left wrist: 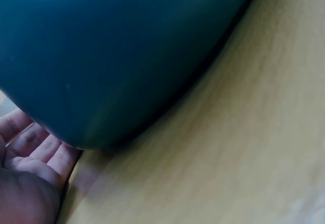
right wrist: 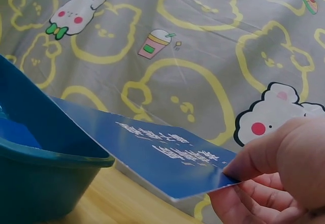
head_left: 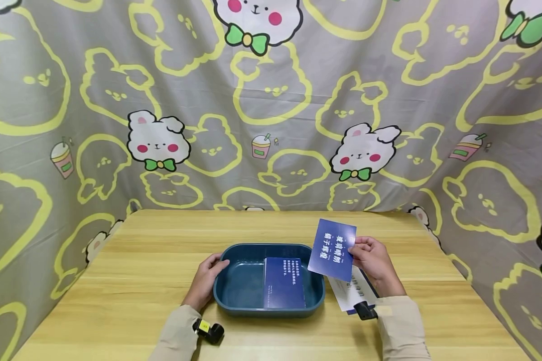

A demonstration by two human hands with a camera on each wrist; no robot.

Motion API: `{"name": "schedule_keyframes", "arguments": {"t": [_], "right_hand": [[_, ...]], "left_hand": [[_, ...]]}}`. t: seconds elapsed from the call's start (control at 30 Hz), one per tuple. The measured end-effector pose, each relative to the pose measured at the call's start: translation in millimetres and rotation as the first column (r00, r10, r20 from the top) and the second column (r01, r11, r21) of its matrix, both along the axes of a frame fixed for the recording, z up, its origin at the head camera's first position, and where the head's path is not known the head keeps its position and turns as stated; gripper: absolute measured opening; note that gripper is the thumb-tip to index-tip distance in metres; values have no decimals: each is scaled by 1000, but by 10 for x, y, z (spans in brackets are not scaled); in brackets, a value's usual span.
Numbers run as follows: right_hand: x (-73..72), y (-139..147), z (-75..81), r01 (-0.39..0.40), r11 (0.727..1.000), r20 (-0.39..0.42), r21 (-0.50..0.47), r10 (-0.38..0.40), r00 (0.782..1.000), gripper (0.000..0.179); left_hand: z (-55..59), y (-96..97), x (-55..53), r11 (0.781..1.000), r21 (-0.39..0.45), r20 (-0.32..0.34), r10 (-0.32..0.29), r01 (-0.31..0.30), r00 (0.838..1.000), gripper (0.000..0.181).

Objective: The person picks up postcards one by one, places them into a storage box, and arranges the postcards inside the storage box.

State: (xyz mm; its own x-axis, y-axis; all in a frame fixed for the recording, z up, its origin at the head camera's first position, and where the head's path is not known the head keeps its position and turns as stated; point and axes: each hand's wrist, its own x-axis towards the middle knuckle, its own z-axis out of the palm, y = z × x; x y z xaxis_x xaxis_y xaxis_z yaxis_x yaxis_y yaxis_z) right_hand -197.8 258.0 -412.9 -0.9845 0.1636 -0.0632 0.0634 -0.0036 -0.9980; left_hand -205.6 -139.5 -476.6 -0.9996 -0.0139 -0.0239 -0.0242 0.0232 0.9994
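Observation:
A dark teal plastic basin (head_left: 228, 307) stands on the table, and my left hand (head_left: 208, 281) holds its left end, thumb over the rim and fingers along the outer wall. In the left wrist view those fingers (left wrist: 38, 145) lie against the basin's side. Between thumb and fingers my right hand (head_left: 376, 263) pinches a blue card (head_left: 329, 253) with white lettering, tilted above the basin's right rim. The right wrist view shows the thumb (right wrist: 254, 158) on the card's near corner. Inside the basin, at its right half, lies another blue card (head_left: 283, 286) with white text.
White and blue cards (head_left: 348, 292) lie overlapping on the table right of the basin, partly under my right forearm and the raised card. Behind the wooden table (head_left: 171, 235) hangs a grey curtain (head_left: 298, 135) with cartoon rabbits; it runs along both sides too.

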Motion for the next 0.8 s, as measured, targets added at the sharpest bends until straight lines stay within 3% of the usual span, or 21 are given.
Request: {"name": "schedule_keyframes", "arguments": {"t": [0.8], "right_hand": [[-3,-238,24,-55,997,-4,49,55,998,26]], "left_hand": [[11,11,-11,1000,6,4,-13,13,1000,36]]}}
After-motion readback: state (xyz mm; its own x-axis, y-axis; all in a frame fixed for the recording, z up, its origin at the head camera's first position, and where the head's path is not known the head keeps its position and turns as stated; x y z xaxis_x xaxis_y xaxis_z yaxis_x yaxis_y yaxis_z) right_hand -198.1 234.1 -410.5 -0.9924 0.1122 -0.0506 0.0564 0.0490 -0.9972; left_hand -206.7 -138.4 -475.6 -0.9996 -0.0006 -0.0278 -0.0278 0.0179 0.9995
